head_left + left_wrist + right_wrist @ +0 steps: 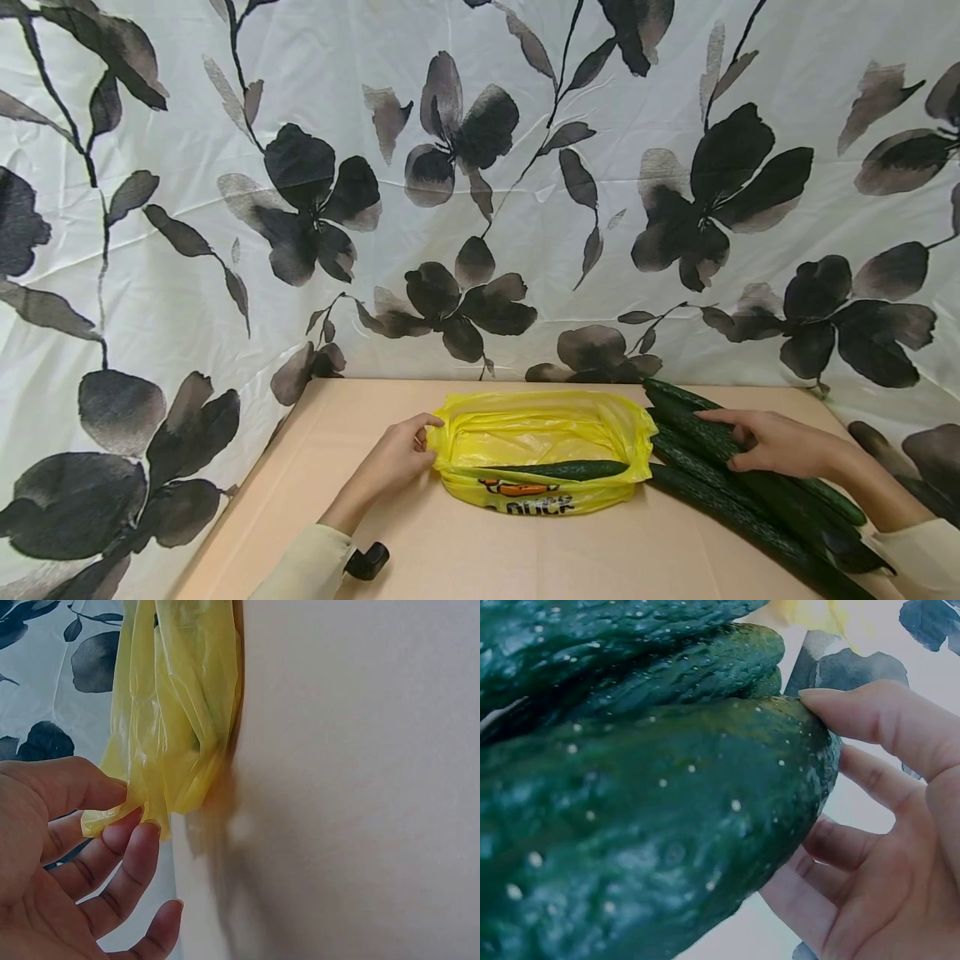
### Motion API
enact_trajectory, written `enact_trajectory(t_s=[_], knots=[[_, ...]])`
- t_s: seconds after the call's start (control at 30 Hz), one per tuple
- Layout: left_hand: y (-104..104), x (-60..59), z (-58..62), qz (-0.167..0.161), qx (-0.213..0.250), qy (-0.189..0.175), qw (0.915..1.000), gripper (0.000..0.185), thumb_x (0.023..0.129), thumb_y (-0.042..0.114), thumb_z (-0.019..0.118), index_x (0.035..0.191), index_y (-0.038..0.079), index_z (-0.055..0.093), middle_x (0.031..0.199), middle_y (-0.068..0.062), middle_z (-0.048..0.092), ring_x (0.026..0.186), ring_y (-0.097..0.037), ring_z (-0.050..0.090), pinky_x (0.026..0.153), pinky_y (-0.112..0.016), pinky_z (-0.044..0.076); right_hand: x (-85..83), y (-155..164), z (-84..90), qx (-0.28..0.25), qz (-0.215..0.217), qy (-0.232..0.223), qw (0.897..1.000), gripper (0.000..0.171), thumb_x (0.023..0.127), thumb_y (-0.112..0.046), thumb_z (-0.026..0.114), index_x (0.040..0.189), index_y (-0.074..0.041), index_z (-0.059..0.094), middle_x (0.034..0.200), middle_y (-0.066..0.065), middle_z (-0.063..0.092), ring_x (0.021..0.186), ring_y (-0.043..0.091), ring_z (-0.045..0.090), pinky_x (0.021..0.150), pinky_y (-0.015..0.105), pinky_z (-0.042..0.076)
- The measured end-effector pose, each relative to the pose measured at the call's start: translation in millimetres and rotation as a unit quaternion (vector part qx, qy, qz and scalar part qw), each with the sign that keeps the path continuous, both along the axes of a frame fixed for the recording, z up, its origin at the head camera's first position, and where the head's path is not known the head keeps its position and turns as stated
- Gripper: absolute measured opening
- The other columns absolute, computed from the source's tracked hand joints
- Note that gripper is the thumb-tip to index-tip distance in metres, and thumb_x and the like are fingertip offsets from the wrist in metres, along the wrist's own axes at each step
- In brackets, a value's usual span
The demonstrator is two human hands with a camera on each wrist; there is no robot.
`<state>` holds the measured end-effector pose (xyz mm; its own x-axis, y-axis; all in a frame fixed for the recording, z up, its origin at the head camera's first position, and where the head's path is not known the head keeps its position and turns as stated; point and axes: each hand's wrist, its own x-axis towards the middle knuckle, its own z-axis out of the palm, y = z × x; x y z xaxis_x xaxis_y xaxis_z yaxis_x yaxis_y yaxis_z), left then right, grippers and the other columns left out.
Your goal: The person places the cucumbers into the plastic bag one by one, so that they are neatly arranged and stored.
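A yellow plastic bag (468,400) lies with its mouth spread wide in the middle of the board, a cucumber (570,470) inside along its near wall. My left hand (401,454) pinches the bag's left edge. In the left wrist view, thumb and fingers hold a gathered corner of the thin yellow plastic (172,697). To the right of the bag lies a pile of long dark green cucumbers (705,462). Over it, my right hand (783,442) grips one cucumber (667,825), thumb and fingers about its end in the right wrist view.
Beneath everything is a pale tan board (600,558). A white cloth with dark flowers (480,208) hangs behind it and shows along both sides. A small black device (367,561) sits at the left sleeve.
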<state>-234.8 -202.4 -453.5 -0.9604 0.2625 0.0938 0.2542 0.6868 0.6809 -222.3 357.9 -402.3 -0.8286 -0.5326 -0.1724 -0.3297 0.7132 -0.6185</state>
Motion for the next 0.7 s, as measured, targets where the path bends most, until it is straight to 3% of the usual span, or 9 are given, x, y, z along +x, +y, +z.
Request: enact_trajectory(t_s=[0.17, 0.4, 0.7], knots=[[0, -1.1, 1.0, -0.001, 0.002, -0.001, 1.0000, 0.047, 0.079, -0.004, 0.074, 0.124, 0.006, 0.066, 0.082, -0.005, 0.056, 0.074, -0.015, 0.053, 0.063, -0.027, 0.044, -3.0, -4, 8.4, 0.000, -0.017, 0.012, 1.000, 0.081, 0.087, -0.014, 0.076, 0.154, 0.003, 0.034, 0.079, 0.000, 0.047, 0.065, 0.006, 0.043, 0.058, 0.029, 0.038], [0, -1.9, 0.7, 0.001, 0.001, 0.000, 1.0000, 0.046, 0.079, -0.004, 0.073, 0.123, 0.006, 0.066, 0.082, -0.004, 0.056, 0.074, -0.015, 0.052, 0.063, -0.026, 0.044, -8.3, -10, 21.5, 0.007, -0.007, 0.044, 0.999, 0.077, 0.088, -0.018, 0.077, 0.150, 0.005, 0.038, 0.079, 0.000, 0.048, 0.064, 0.005, 0.044, 0.057, 0.029, 0.038], [0, -1.1, -0.4, 0.002, -0.004, -0.003, 1.0000, 0.046, 0.080, -0.003, 0.074, 0.124, 0.006, 0.066, 0.081, -0.002, 0.055, 0.074, -0.015, 0.052, 0.062, -0.026, 0.044, -13.0, -22, 32.0, 0.045, -0.009, 0.047, 0.998, 0.074, 0.088, -0.025, 0.077, 0.148, 0.000, 0.043, 0.105, 0.007, 0.056, 0.083, 0.011, 0.054, 0.067, 0.028, 0.044]])
